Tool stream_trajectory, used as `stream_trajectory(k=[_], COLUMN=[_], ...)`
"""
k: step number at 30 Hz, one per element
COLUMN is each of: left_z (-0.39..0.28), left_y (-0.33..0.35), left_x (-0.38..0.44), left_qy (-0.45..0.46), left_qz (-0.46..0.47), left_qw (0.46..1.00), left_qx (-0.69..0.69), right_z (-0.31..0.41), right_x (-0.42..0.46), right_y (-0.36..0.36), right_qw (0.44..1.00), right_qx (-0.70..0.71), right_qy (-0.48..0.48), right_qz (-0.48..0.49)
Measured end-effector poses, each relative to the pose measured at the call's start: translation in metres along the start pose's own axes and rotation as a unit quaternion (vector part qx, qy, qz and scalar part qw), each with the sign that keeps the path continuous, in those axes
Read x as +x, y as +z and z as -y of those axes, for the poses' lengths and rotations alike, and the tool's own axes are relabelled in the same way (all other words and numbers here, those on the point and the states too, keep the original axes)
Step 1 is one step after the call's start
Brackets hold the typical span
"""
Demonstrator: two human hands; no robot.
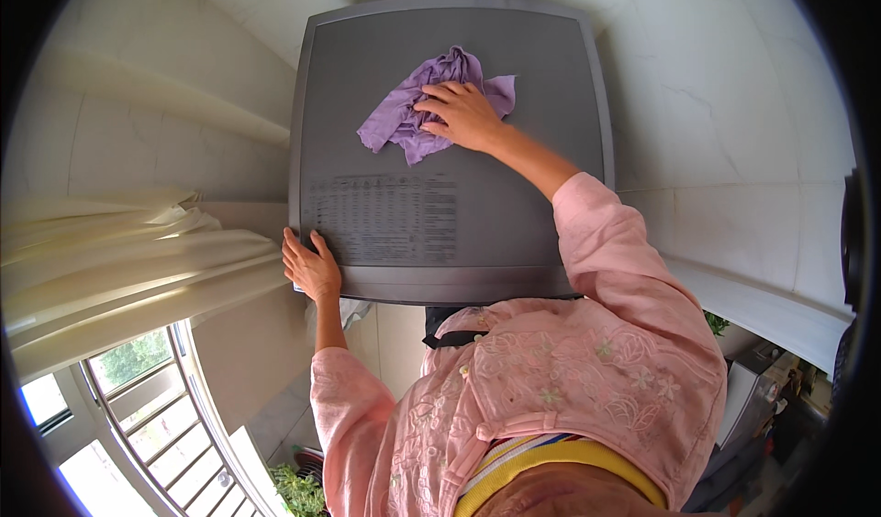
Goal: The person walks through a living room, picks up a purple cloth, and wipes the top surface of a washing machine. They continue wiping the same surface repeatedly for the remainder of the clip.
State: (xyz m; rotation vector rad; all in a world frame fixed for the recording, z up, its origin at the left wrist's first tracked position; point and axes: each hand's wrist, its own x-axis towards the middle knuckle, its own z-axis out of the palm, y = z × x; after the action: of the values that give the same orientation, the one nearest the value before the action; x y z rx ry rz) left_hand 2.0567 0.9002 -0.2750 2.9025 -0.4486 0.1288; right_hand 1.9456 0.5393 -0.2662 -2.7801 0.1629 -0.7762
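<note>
A grey appliance top (509,221), likely of a washing machine, with a printed chart on its left front part, lies before me. My right hand (464,114) presses on a crumpled purple cloth (402,114) on the upper middle of this surface, fingers bent into its folds. The cloth spreads out to both sides of the hand. At the front left corner my left hand (312,262) rests on the edge, thumb on the top and fingers along the side, holding no loose object.
A cream curtain (227,252) hangs at the left, above a barred window (165,421). Marble-patterned wall tiles (723,125) stand close behind and to the right. A green plant (299,489) is at the lower left. Various items (750,386) stand at the lower right.
</note>
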Motion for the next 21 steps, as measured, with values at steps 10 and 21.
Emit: stream_trajectory(k=[10, 21], left_z=[0.009, 0.002], left_y=[0.005, 0.000], left_x=[-0.002, -0.001], left_qy=[-0.008, -0.003], left_qz=[0.002, 0.004], left_qw=[1.000, 1.000], left_qx=[0.001, 0.004], right_z=[0.032, -0.024], right_x=[-0.093, -0.126], right_y=[-0.068, -0.054], right_qw=[0.972, 0.976], right_qx=[-0.017, -0.072], right_qy=[0.184, 0.198], right_qz=[0.143, -0.047])
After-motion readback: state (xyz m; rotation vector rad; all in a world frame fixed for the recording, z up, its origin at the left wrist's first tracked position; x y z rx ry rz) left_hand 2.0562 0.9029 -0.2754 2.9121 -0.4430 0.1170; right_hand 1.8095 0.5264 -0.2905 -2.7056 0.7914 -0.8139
